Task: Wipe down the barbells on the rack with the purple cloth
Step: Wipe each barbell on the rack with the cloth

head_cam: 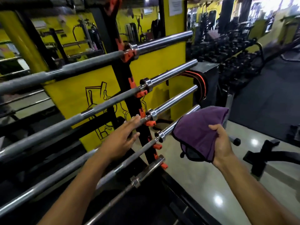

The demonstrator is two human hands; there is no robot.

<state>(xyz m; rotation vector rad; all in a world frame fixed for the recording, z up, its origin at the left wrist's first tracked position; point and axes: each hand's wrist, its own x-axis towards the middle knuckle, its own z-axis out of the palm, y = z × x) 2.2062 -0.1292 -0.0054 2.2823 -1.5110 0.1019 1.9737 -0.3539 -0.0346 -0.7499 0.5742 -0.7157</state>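
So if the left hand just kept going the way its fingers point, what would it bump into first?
Probably the shiny barbell shaft just ahead of the left hand, near its orange rack hook. The fingertips look almost on it already, though depth is hard to judge.

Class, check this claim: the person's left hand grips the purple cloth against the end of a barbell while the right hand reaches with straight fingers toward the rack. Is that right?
The hands are swapped. In the head view, the right hand grips the purple cloth against the barbell end, and the left hand reaches with straight fingers toward the rack.
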